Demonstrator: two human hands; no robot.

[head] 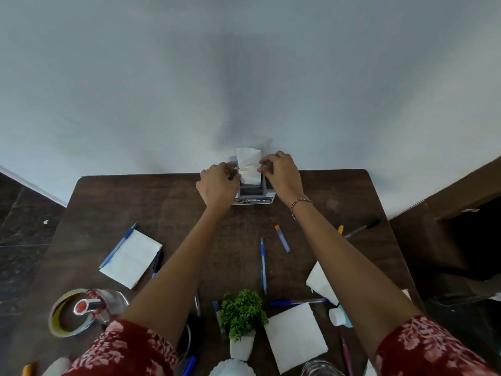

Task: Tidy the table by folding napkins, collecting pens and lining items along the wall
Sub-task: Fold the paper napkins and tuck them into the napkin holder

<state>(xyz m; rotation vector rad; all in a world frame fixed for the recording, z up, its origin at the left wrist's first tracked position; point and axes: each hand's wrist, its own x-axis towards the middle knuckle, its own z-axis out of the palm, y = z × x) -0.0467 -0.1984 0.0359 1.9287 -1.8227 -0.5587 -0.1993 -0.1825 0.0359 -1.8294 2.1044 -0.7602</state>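
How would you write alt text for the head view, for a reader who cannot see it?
A person's left hand and right hand pinch a white napkin standing in a grey holder at the table's far edge, by the wall. Nearer lie loose pens, folded napkins, a small potted plant and a tape roll.

Head cam, wide-angle, looks fwd/down over table (pixel 168 202) toward wall (pixel 135 90).

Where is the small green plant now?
In the head view the green plant stands near the table's front edge, at centre, just left of a flat white napkin.
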